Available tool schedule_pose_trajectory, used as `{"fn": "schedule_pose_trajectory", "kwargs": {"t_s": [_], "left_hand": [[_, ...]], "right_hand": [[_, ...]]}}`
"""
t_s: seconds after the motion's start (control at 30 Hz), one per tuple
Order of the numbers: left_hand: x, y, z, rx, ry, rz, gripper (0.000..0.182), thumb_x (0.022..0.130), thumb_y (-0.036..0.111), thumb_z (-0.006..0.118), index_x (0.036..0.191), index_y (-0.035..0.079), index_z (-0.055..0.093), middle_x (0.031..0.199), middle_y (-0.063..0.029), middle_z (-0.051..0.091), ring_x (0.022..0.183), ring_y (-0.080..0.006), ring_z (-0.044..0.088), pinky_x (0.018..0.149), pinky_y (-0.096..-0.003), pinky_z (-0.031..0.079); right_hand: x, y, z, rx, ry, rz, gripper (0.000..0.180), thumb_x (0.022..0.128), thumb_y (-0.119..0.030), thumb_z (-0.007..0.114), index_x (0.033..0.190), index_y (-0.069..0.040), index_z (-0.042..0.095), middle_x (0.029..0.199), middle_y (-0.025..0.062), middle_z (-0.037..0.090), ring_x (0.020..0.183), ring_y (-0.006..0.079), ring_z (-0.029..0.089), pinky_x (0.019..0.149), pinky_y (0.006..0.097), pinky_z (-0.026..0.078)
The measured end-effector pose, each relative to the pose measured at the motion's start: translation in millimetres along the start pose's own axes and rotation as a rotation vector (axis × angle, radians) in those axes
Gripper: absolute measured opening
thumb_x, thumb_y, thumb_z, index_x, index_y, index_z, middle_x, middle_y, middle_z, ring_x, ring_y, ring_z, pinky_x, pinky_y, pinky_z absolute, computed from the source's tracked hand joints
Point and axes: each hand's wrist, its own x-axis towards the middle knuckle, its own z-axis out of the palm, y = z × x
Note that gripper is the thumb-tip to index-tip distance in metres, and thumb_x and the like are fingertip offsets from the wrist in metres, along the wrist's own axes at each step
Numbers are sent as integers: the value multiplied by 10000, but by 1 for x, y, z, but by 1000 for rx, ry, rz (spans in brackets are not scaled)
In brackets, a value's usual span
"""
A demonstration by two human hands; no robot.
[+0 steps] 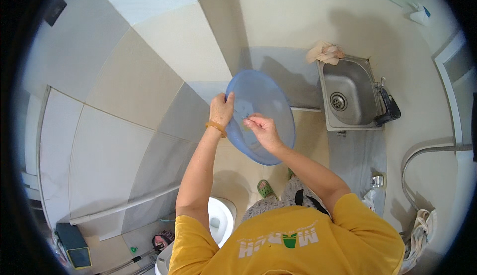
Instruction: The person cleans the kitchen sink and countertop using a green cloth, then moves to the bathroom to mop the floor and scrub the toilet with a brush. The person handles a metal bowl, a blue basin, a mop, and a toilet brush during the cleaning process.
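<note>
A translucent blue plastic basin is held tilted in front of me, above the tiled floor. My left hand grips its left rim, thumb inside, with an amber-coloured bangle on the wrist. Over the inside of the basin is my right hand, its thumb and fingertips pinched together. Whether something small sits between those fingertips is too fine to make out. Small dark marks and a yellowish patch show on the basin's bottom near them.
Right of the basin, a stainless steel sink has a cloth over its corner and a black item at its tap. A white toilet stands at lower left. Nearby are a dark bin and a wall hose.
</note>
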Motion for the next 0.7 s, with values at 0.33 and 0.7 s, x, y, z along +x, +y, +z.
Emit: {"fn": "schedule_pose_trajectory", "kwargs": {"t_s": [0.33, 0.7], "left_hand": [[-23, -37, -32, -532, -607, -476, 350, 932, 319, 459, 859, -6, 569, 547, -47, 500, 459, -147, 534, 412, -288, 415], [-85, -97, 15, -721, -76, -531, 161, 884, 14, 440, 996, -26, 549, 787, -102, 577, 665, -168, 597, 611, -306, 541]], "right_hand": [[-25, 42, 25, 210, -35, 349, 185, 911, -114, 533, 857, 37, 625, 791, 41, 616, 700, 101, 538, 670, 239, 451], [-4, 49, 47, 568, -153, 479, 196, 919, -126, 497, 819, 14, 590, 767, 72, 592, 695, 138, 522, 677, 266, 433]]}}
